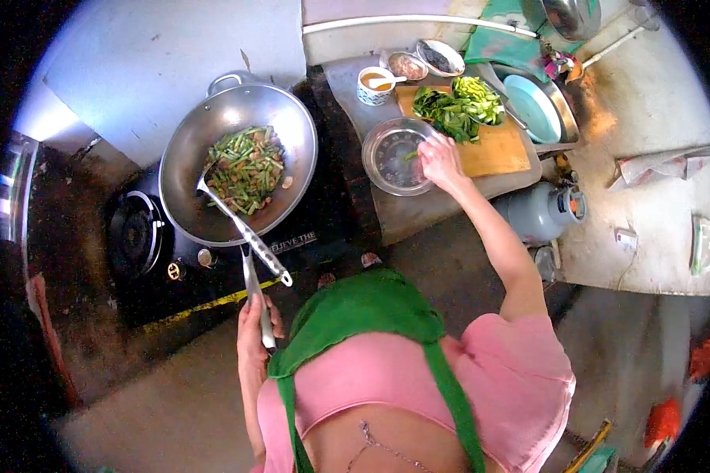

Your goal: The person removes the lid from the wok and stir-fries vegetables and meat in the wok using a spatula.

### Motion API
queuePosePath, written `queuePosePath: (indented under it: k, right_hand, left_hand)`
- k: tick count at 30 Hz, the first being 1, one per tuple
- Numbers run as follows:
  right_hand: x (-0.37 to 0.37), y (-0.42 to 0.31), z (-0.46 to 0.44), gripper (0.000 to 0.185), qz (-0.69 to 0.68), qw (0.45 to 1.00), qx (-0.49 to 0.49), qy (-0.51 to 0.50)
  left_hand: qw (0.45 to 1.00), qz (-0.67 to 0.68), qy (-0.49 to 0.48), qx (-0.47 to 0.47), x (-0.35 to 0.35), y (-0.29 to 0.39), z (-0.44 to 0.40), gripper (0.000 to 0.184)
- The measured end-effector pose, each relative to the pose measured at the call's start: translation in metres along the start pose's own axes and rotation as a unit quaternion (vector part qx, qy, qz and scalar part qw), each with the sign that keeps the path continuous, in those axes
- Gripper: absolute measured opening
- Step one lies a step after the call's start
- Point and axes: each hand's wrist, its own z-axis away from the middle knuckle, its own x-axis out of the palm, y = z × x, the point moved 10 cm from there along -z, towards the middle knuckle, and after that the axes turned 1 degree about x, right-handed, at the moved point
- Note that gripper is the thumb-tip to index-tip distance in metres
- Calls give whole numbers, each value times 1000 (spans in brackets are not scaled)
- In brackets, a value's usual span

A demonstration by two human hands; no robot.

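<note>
A large steel wok (254, 101) sits on the stove with cut green vegetables and brownish bits (248, 169) inside. My left hand (254, 331) is closed around the wok's long handle (252, 281). Across the wok rests a metal spatula (241, 226), its handle end over the near rim. My right hand (443, 164) is at the right rim of a shiny round bowl (390, 162), fingers drawn together. A small green piece (411, 155) shows at the fingertips; whether they grip it or the bowl's rim is unclear.
Beside the bowl, a wooden cutting board (501, 150) bears leafy greens (442, 110) and sliced green vegetable (477, 98). Behind stand a patterned cup (374, 94) with a white spoon and two small dishes. A blue basin (532, 110) and grey gas cylinder (532, 213) are farther right.
</note>
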Motion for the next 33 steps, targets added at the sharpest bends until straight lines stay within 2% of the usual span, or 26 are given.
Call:
queuePosePath:
  k: [2,3,5,6,9,10,13,15,17,18,19,21,23,25,27,30,31,32,33]
  right_hand:
    - [16,-13,-11,9,37,995,-79,-44]
    - [18,-12,-17,9,31,995,-82,-39]
    - [36,-13,-22,18,100,985,-107,-92]
    - [43,-13,-24,20,88,983,-116,-114]
    - [46,-13,-27,18,80,979,-135,-132]
    - [37,-17,-29,18,77,978,-142,-130]
    - [-28,-24,-37,8,-95,985,-127,-64]
    - [-90,-49,-40,13,-195,967,-163,-20]
    - [-150,-77,-40,16,-274,937,-216,5]
    - [-181,-92,-36,21,-323,914,-243,22]
    - [-210,-107,-33,22,-355,897,-263,2]
    - [-255,-132,-23,20,-407,862,-302,-14]
    - [-294,-155,-9,20,-447,819,-359,-1]
    - [-317,-172,3,16,-444,792,-419,21]
    - [-334,-189,18,14,-447,761,-468,36]
    - [-355,-213,25,12,-543,678,-494,-38]
    - [-343,-222,23,12,-547,679,-488,-45]
    - [-348,-217,34,6,-564,617,-540,95]
    - [-348,-215,37,6,-608,593,-506,147]
  left_hand:
    - [999,-6,-6,31,0,3,0,36]
    - [999,-1,-2,43,0,4,-1,38]
    - [998,-14,11,68,-1,9,1,39]
    - [997,-9,24,75,-3,11,1,40]
    - [991,-18,104,78,-14,11,9,38]
    - [992,-10,92,86,-17,9,10,37]
    - [984,-5,142,104,-39,-3,18,38]
    - [975,-23,181,124,-52,-10,29,39]
    - [978,48,185,80,-78,-45,30,40]
    - [967,105,231,13,-95,-73,35,40]
    - [961,93,255,51,-116,-95,34,44]
    - [963,164,214,6,-138,-152,22,46]
    - [954,83,280,-68,-123,-168,28,48]
    - [966,59,228,-102,-102,-179,22,46]
    - [962,135,194,-135,-119,-231,4,42]
    - [961,127,203,-141,-142,-257,-14,34]
    - [962,140,194,-130,-143,-259,-12,31]
    - [958,129,225,-122,-149,-262,-13,30]
    - [957,144,223,-122,-138,-249,-7,30]
